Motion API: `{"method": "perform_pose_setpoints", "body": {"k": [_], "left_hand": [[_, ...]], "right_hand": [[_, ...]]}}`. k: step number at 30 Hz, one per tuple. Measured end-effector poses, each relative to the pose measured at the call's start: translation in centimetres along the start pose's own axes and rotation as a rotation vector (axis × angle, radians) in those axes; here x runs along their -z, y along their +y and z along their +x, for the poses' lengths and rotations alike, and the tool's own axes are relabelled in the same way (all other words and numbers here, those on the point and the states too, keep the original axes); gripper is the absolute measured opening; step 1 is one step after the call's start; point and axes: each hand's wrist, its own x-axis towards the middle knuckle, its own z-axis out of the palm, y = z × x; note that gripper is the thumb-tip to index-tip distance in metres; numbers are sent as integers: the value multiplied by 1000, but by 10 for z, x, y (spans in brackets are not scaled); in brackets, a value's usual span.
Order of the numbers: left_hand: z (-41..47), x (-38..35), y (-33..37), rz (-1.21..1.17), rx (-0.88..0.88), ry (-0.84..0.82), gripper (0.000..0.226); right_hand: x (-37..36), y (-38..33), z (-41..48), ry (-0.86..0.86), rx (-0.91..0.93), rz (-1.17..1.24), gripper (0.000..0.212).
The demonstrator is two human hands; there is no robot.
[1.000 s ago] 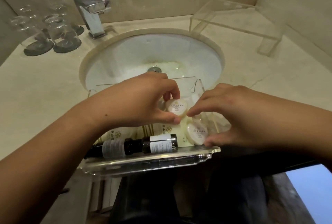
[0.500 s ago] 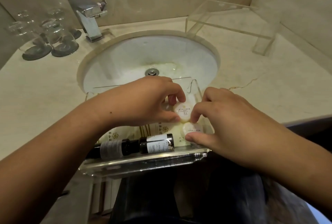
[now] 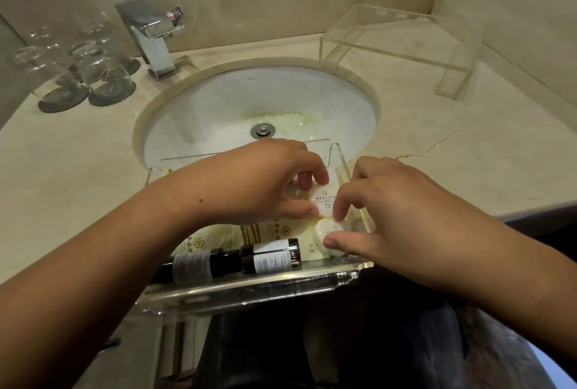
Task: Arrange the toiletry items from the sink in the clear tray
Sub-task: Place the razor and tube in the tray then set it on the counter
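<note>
Bathroom counter (image 3: 78,154), with the clear tray (image 3: 249,291) seen at the lower middle.
The upper round soap (image 3: 324,198) is pinched by the left hand (image 3: 259,182), the lower round soap (image 3: 326,229) by the right hand (image 3: 384,210).

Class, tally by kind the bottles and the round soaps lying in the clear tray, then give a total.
Dark bottles: 2
Round soaps: 2
Total: 4
Packets are partly covered, so they are not counted.
</note>
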Motion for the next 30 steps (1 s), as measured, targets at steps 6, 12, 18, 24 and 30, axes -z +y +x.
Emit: {"method": "perform_pose_setpoints", "body": {"k": [6, 12, 18, 24, 30], "left_hand": [[-8, 14, -13, -36, 44, 63, 49], [-15, 44, -60, -69, 184, 207, 36], [-8, 40, -130, -89, 341, 197, 25], [9, 17, -189, -68, 391, 21, 22], [36, -12, -219, -111, 313, -146, 26]], "right_hand": [[10, 12, 15, 147, 133, 183, 33], [39, 21, 64, 274, 163, 283, 20], [31, 46, 137, 185, 77, 335, 11], [-4, 66, 207, -31, 128, 244, 12], [-46, 64, 261, -273, 301, 110, 23]]}}
